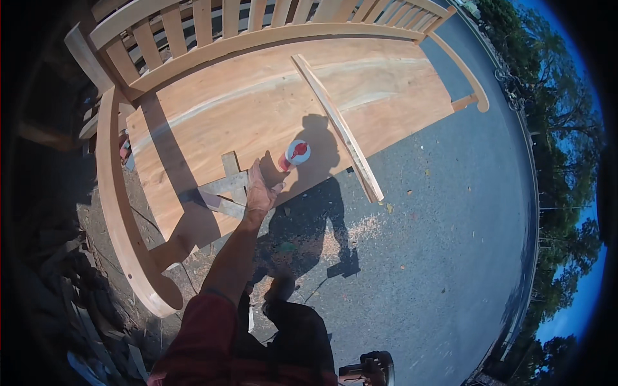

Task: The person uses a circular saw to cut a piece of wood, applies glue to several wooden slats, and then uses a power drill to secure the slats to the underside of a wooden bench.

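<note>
My left hand (261,191) reaches over the front part of a wooden bench seat (225,122), its fingers stretched and thumb apart. Right beside the fingers, overlapped by the hand, lies a flat grey triangular piece (222,204) with a short wooden block (230,163) at its far end; whether I touch it I cannot tell. Just beyond my thumb is a white and red bottle (298,152) with a red cap. Low in the view, my right hand (371,369) is closed on a dark tool (384,365), probably a power tool, mostly cut off by the lower edge.
A long wooden strip (338,128) lies across the seat and juts past its front edge. The bench has a slatted back (257,38) and curved armrests (114,193). Wood shavings (354,235) litter the grey pavement (450,257). Scrap wood (90,321) is piled at left.
</note>
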Demonstrator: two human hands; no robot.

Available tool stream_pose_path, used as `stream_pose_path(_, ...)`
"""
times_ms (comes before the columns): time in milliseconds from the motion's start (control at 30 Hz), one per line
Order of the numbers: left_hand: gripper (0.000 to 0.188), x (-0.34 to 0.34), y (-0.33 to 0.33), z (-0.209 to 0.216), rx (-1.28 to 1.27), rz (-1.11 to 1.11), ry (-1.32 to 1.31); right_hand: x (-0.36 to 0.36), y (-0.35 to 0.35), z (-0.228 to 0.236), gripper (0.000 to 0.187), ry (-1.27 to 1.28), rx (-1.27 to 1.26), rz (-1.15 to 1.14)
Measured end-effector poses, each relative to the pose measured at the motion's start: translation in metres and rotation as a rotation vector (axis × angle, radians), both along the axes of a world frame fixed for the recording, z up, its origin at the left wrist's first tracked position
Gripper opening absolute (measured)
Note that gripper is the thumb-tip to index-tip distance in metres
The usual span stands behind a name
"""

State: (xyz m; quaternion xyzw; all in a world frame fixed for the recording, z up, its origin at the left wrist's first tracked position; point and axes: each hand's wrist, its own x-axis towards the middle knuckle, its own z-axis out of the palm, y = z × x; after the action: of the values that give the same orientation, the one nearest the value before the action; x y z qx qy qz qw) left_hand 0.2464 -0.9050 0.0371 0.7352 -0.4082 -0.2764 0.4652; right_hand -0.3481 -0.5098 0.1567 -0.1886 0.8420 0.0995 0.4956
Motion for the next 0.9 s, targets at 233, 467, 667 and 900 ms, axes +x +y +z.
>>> stream_pose_path(233,0.094,-0.02,-0.111,-0.041,-0.085,-0.135,0.169,0.037,-0.059,-0.06,0.04,-0.173,-0.025,-0.267)
stream_pose_path(467,0.047,0.085,-0.109,-0.009,-0.224,0.206,0.284,0.035,-0.13,-0.065,0.036,-0.261,-0.057,-0.389)
stream_pose_path(667,0.053,0.257,-0.062,-0.064,-0.518,0.483,0.013,0.039,-0.156,-0.04,0.032,-0.222,-0.026,-0.454)
stream_pose_path(900,0.076,0.313,-0.027,-0.118,-0.486,0.63,0.041,0.07,-0.145,0.006,0.028,-0.194,0.026,-0.539)
